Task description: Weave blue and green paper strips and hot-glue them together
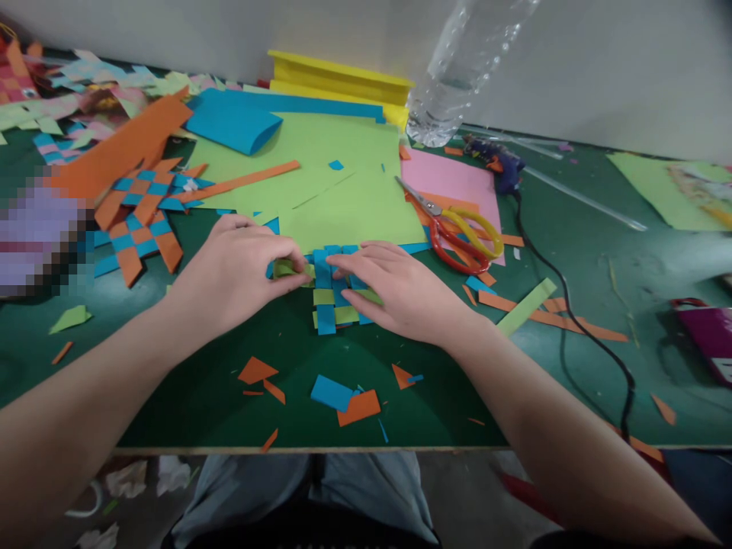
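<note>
A small weave of blue and light green paper strips (325,311) lies on the green table, partly covered by my fingers. At its left side, my left hand (252,263) pinches a light green paper strip (284,268) between thumb and fingertips; the strip's end runs into the weave. My right hand (394,288) lies over the weave's right part, thumb and index finger pressing on the blue strips. The lower fingers and some strips beneath that palm are hidden. Behind both hands lies a large light green paper sheet (337,179).
Scissors (457,232) with red and yellow handles lie right of the sheet. Farther right are a glue gun (506,168) with a black cord (549,267). A clear bottle (451,84) stands behind. Orange and blue woven pieces (140,198) lie left; paper scraps (357,408) lie in front.
</note>
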The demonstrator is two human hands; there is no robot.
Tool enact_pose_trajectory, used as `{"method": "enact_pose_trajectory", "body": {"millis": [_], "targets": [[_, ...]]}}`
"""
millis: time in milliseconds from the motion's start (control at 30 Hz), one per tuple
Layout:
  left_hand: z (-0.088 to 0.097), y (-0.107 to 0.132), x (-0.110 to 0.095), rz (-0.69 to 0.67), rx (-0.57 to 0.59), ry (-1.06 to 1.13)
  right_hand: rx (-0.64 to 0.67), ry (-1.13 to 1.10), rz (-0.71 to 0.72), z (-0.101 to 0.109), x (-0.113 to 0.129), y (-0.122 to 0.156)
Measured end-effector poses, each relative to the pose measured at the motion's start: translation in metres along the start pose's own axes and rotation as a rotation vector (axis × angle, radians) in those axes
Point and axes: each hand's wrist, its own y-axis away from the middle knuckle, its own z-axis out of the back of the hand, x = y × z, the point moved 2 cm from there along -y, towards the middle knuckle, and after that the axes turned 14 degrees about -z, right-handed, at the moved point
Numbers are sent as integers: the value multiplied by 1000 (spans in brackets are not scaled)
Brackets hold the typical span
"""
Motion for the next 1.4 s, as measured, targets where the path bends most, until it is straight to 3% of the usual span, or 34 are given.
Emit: {"method": "enact_pose_trajectory", "body": {"millis": [1400], "targets": [[-3,4,6,-202,-6,-55,9,-19,-7,-1,-1,1]]}}
